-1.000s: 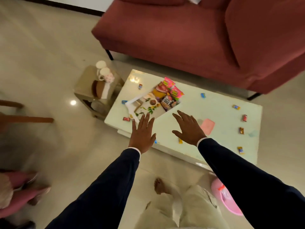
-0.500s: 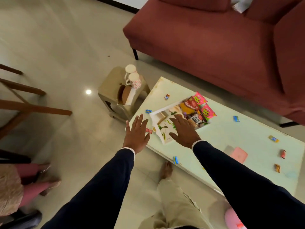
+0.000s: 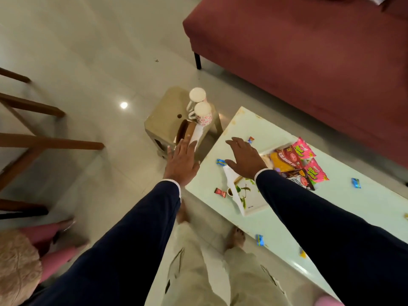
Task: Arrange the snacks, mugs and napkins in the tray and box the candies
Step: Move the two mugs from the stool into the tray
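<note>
**Reaching for the mugs and napkins on the stool**

Left hand (image 3: 182, 163) flat, fingers spread wide, empty, stretched out over the floor gap toward the small beige stool (image 3: 164, 117). Fingertips look just short of, or at, the near edge of the white napkins (image 3: 197, 135); cannot tell if they touch. Right hand (image 3: 244, 159) also wide, empty, hovering over the far left corner of the coffee table (image 3: 249, 217), above the left end of the tray (image 3: 254, 200).

Where things are: two mugs (image 3: 200, 107) stand upright, touching, at the stool's far right edge, napkins lying just in front of them beside a brown round thing (image 3: 183, 131) I can't identify. Snack packets (image 3: 298, 162) already piled on the tray's far end. Candies loose on the table: a blue candy (image 3: 220, 162) by the right thumb, a red candy (image 3: 220, 192) near the table's left edge, more along the near edge. No candy box visible.

Step, judged: fetch mugs and napkins, place in tray.

Doing it well:
- Take the mugs by their handles or bodies one per hand; they stand at the stool edge and tip easily.
- Lift the napkins as a stack, pinched from the side, so they don't fan out.
- Set the mugs in the bare left part of the tray, away from the packets.
- Mind the loose candies near the tray rim.
</note>
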